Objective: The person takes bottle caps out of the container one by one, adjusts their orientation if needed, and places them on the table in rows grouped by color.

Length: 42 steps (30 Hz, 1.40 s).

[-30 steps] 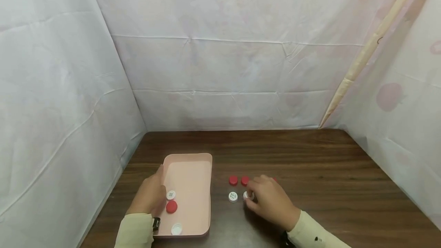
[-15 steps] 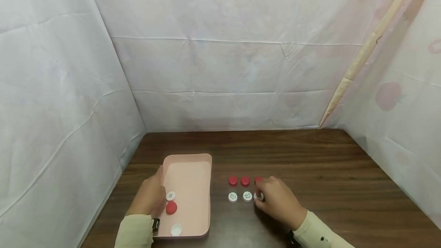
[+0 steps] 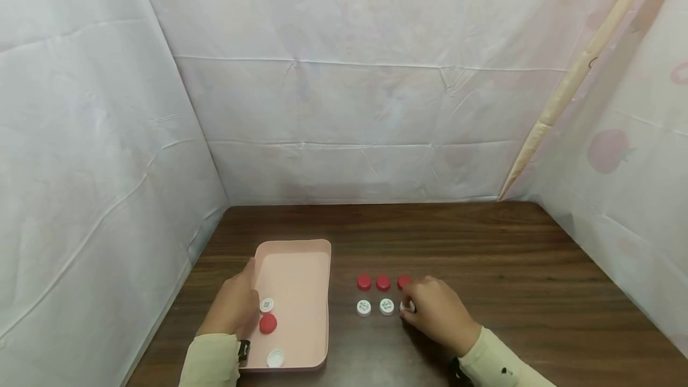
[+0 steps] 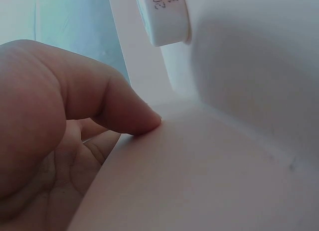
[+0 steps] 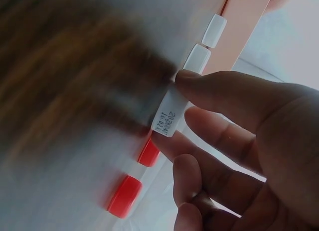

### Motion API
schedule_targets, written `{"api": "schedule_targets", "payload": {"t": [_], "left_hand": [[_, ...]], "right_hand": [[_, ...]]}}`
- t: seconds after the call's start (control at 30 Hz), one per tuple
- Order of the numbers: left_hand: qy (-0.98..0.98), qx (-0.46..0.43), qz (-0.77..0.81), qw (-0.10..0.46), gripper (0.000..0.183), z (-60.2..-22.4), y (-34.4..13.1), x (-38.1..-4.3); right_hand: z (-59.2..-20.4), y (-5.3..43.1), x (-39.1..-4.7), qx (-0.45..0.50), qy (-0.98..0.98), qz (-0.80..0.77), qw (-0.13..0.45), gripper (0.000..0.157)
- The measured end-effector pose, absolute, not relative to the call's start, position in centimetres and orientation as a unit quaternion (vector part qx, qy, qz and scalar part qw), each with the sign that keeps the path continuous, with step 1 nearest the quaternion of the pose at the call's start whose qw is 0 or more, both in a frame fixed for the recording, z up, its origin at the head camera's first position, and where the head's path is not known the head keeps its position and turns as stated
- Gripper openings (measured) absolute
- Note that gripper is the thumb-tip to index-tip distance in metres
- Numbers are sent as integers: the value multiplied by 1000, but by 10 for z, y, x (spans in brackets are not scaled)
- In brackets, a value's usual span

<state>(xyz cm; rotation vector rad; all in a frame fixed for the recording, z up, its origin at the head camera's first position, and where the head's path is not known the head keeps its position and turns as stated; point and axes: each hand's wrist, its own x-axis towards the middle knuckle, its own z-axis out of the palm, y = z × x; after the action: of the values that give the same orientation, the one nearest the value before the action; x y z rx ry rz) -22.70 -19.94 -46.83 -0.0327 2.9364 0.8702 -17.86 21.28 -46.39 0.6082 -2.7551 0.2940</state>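
Note:
My left hand [image 3: 231,303] grips the left wall of a pink tray [image 3: 298,279]; in the left wrist view the thumb presses on its inner side. My right hand [image 3: 438,315] pinches a white bottle cap [image 5: 168,114] between thumb and fingers; printed digits show on the cap's side. It is at the right end of a row on the table, after two other white caps [image 3: 364,307], which lie with patterned faces up. Just behind them are three red caps [image 3: 383,282] in a line, the rightmost right by my fingers.
Inside the tray lie a white patterned cap [image 3: 266,305] at the left wall, a red cap [image 3: 267,323] and another white cap [image 3: 276,358] near the front. The dark wooden table [image 3: 510,255] is enclosed by pale cloth walls [image 3: 344,106].
My right hand has moved right, from the middle white cap to the one at the row's right end, uncovering the middle cap and a red cap. The left hand holds its place.

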Motion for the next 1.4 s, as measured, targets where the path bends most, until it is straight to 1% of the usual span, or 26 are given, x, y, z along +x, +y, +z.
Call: {"api": "schedule_targets", "payload": {"t": [0.63, 0.97, 1.4], "left_hand": [[957, -18, 288, 43, 72, -467, -199, -224], [956, -14, 289, 42, 73, -468, -199, -227], [956, -15, 291, 40, 73, -469, -200, -227]], "right_hand": [[-466, 212, -180, 192, -966, 73, 158, 21], [-458, 210, -176, 180, -972, 69, 134, 19], [-454, 209, -174, 189, -970, 56, 140, 16]]}}
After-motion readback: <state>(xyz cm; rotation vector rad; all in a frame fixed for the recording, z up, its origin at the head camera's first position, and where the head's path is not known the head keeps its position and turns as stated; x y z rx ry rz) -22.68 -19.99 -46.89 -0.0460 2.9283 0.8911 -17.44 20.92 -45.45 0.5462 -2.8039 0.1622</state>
